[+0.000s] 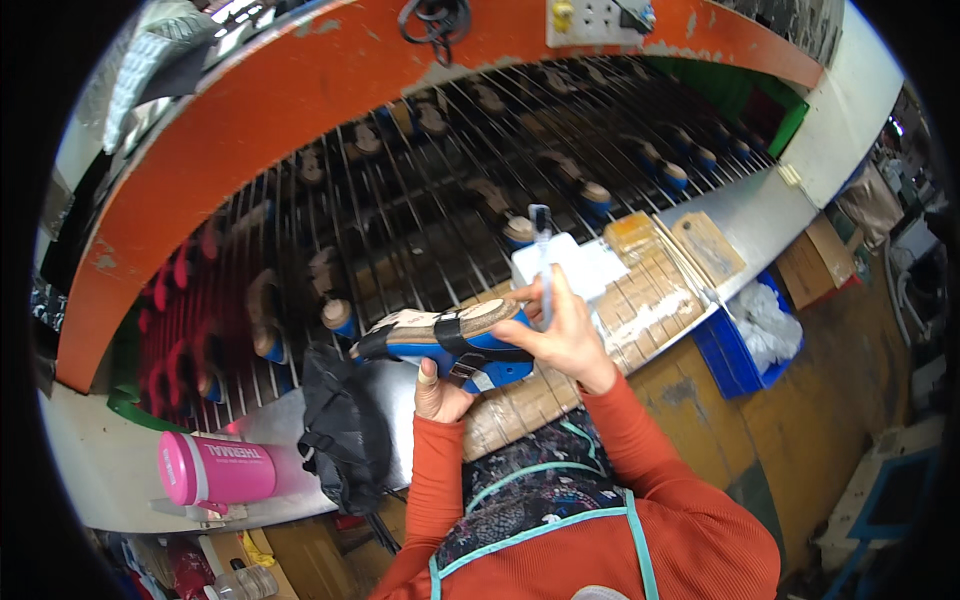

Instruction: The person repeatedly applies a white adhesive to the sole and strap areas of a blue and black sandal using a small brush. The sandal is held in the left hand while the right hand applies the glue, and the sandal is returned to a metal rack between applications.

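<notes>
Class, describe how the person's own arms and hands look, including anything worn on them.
The left sleeve and right sleeve are wrist-length and plain orange-red. The left grip and right grip are ungloved human hands; no watch or bracelet shows on either.

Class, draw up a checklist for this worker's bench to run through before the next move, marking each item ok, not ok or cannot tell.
1. Blue shoe form with black straps and cork-like sole supported by the left hand: ok.
2. Slim, translucent brush-like tool with a dark end in the right hand: ok.
3. Tool's dark end wetted: cannot tell, too small.
4. Pink cylindrical flask apart from both hands: ok.
5. Black fabric bag well clear of the shoe form: not ok, it appears close by the toe.
</notes>
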The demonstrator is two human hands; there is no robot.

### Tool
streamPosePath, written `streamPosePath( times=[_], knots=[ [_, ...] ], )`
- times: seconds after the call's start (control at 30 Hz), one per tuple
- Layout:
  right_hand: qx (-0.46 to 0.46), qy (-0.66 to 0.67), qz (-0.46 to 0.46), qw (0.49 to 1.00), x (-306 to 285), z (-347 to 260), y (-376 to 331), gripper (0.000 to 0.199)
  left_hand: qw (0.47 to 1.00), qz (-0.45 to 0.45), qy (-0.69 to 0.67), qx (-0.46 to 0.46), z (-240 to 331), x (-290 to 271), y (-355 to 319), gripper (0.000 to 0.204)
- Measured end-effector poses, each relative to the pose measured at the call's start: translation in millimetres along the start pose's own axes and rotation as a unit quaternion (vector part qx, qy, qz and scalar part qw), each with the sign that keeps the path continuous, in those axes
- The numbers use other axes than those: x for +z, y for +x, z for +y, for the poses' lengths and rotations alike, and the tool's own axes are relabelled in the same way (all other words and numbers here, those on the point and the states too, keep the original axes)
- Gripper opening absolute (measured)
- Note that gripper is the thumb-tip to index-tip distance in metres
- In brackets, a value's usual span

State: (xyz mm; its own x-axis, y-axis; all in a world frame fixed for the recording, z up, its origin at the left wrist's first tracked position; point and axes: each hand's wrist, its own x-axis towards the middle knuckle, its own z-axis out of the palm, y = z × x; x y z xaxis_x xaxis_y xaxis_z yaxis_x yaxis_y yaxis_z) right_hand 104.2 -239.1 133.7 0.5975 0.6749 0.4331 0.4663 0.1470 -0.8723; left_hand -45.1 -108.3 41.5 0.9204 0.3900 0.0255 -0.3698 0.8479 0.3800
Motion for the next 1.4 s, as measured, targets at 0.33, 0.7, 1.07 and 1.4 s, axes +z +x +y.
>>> streamPosePath(
  times=[0.33,0.7,1.07,1.4],
  knots=[
    [0.066,-0.411,0.068,0.907,-110,46,-105,0.012,0.827,0.0,0.383,0.413,13,63,-11,0.114],
    [-0.079,-0.532,0.04,0.842,-99,71,-88,0.006,0.586,0.163,0.598,0.521,-13,19,-19,0.091],
    [0.159,-0.377,-0.037,0.911,-116,67,-89,0.014,0.778,0.241,0.405,0.416,-6,16,-12,0.065],
    [0.12,-0.13,0.058,0.983,-84,52,-89,0.012,0.443,0.054,0.715,0.538,-40,7,3,0.045]
  ],
)
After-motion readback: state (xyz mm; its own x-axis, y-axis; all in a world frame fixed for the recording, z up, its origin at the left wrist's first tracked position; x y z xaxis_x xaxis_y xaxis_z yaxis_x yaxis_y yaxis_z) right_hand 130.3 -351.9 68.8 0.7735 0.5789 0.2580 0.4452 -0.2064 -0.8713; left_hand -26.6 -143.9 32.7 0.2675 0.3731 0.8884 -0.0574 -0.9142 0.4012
